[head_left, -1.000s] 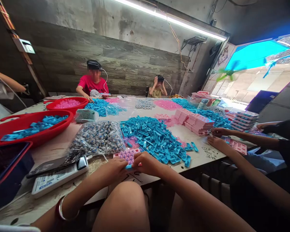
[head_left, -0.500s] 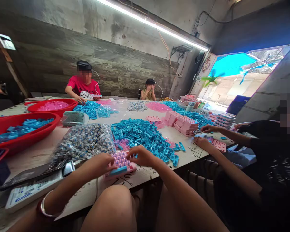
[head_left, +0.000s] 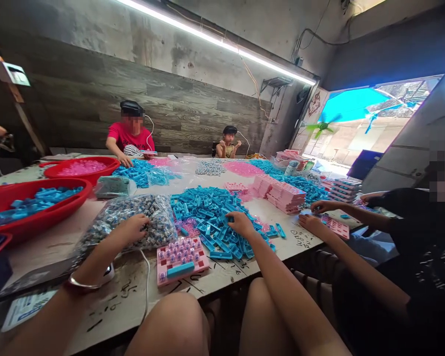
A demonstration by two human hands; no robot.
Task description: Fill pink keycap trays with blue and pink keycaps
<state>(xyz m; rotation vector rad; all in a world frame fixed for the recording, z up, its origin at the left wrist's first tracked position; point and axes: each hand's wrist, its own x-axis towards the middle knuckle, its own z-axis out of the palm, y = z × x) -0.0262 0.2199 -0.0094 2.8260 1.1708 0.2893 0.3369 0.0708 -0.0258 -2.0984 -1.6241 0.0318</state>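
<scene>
On the table before me lies a pink tray (head_left: 200, 251) with square holes. Several clear purple caps (head_left: 183, 249) sit in its rows, and a blue bar-shaped piece (head_left: 180, 270) lies along its near side. My left hand (head_left: 134, 228) is over a clear plastic bag (head_left: 109, 222) of small grey-white parts, its fingers curled together at the parts. My right hand (head_left: 242, 224) reaches into a heap of blue plastic pieces (head_left: 211, 210), thumb and forefinger drawn in. What either hand's fingertips hold is too small to make out.
Red basins (head_left: 65, 208) of blue and pink pieces stand at left. Stacked pink trays (head_left: 284, 193) are at right, near a co-worker's hands (head_left: 311, 222). A white cable (head_left: 147, 282) crosses the near table. Two people sit across the table.
Both hands have left the pink tray. My left hand moved up and left to the bag; my right hand moved right to the blue heap. The tray is now fully visible.
</scene>
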